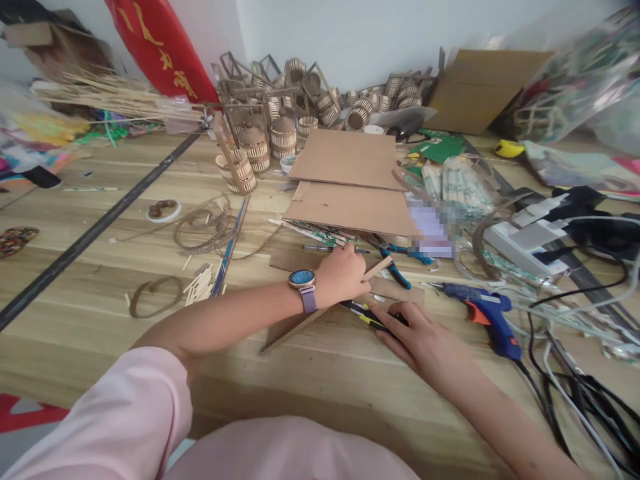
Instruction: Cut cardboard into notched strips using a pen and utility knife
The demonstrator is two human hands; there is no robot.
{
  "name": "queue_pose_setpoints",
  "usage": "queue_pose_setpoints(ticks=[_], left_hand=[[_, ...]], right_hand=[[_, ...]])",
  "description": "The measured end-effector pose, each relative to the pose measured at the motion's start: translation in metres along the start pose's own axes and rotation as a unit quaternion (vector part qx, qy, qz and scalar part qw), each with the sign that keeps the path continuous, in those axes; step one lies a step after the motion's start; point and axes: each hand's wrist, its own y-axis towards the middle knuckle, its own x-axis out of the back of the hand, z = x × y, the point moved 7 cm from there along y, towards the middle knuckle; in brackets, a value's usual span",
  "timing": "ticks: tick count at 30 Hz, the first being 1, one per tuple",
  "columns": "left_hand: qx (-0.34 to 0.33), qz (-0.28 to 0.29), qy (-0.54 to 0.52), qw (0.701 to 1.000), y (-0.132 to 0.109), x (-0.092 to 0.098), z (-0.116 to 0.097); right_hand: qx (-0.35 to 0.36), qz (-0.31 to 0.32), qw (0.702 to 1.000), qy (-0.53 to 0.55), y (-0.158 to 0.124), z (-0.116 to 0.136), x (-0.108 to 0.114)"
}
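My left hand (344, 272), with a watch (303, 280) on its wrist, is closed on a narrow cardboard strip (295, 335) that slants across the table in front of me. Its fingertips are mostly hidden. Just to the right, my right hand (417, 332) grips a black and yellow utility knife (371, 317), which points left toward the strip below my left hand. Where the blade meets the cardboard, if it does, I cannot make out. Blue-handled pliers (397, 270) lie just beyond both hands. A pen (318, 249) rests behind my left hand.
Cardboard sheets (350, 157) lie ahead. Behind them stand several small woven baskets (237, 172). A blue glue gun (483, 313) with its cable and a white power strip (525, 240) are at right. Small sticks (200, 285), a blue ruler-like strip (231, 247) and coiled trim (156, 297) lie left.
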Motion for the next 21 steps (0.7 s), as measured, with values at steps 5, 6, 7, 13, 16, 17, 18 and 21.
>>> queue_pose_setpoints(ticks=[5,6,7,13,16,17,18,21], left_hand=[[-0.153,0.003,-0.002,0.988,-0.011,-0.007,0.013],[-0.210,0.022,-0.006,0.978,-0.018,-0.010,0.014],[-0.255,0.049,-0.013,0.966,-0.025,-0.014,0.016],[-0.287,0.161,-0.052,0.943,-0.041,-0.035,0.035],[-0.285,0.180,-0.052,0.940,-0.039,-0.042,0.039],[-0.285,0.182,-0.052,0.939,-0.038,-0.043,0.039],[-0.287,0.185,-0.050,0.939,-0.037,-0.044,0.040],[-0.294,0.196,-0.040,0.935,-0.037,-0.046,0.042]], right_hand=[[0.020,0.029,0.999,0.042,0.001,-0.008,-0.014],[0.020,0.031,0.998,0.046,0.000,-0.008,-0.015],[0.018,0.034,0.998,0.048,0.000,-0.008,-0.016],[0.014,0.046,0.998,0.035,-0.001,-0.008,-0.018],[0.009,0.054,0.998,0.032,-0.002,-0.008,-0.020],[0.007,0.056,0.998,0.032,-0.002,-0.009,-0.020],[0.005,0.058,0.998,0.032,-0.003,-0.009,-0.021],[-0.003,0.059,0.998,0.033,-0.003,-0.009,-0.021]])
